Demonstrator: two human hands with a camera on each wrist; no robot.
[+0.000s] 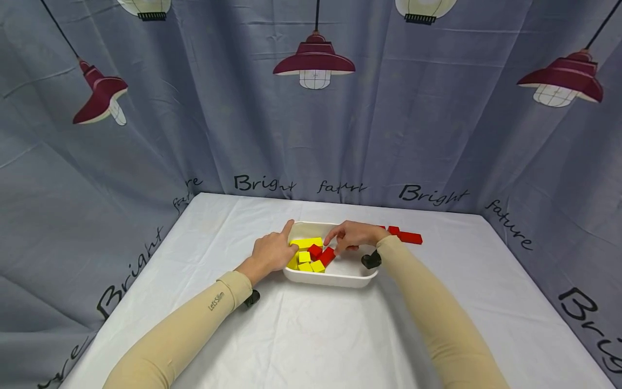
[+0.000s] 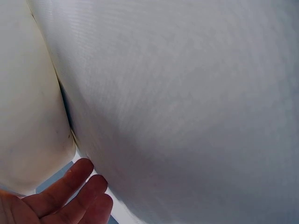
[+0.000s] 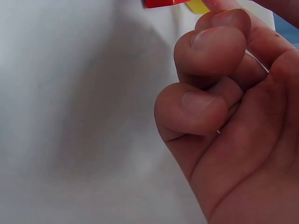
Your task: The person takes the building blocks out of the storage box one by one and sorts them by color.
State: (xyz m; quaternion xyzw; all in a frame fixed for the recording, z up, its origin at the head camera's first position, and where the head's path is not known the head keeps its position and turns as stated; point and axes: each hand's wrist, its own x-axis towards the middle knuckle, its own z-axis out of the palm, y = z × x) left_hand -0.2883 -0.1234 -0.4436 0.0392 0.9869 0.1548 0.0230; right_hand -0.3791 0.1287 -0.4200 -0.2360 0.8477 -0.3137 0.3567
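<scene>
The right hand curls its fingers over a red block inside the white tray — whether it pinches the block, I cannot tell. The left hand rests on the tray's nine o'clock rim, fingers loose, pointer finger out. Yellow blocks lie beside the red ones. More red blocks sit on the table at two o'clock from the tray.

A table covered in a white cloth fills the lower half of the head view, its far edge meeting a grey-blue curtain that wraps around three sides. The curtain hangs in soft folds and is printed with dark red pendant lamps, pale bulbs along the top, and black script reading "Bright future" just above the table's far edge. The light is even and soft.
</scene>
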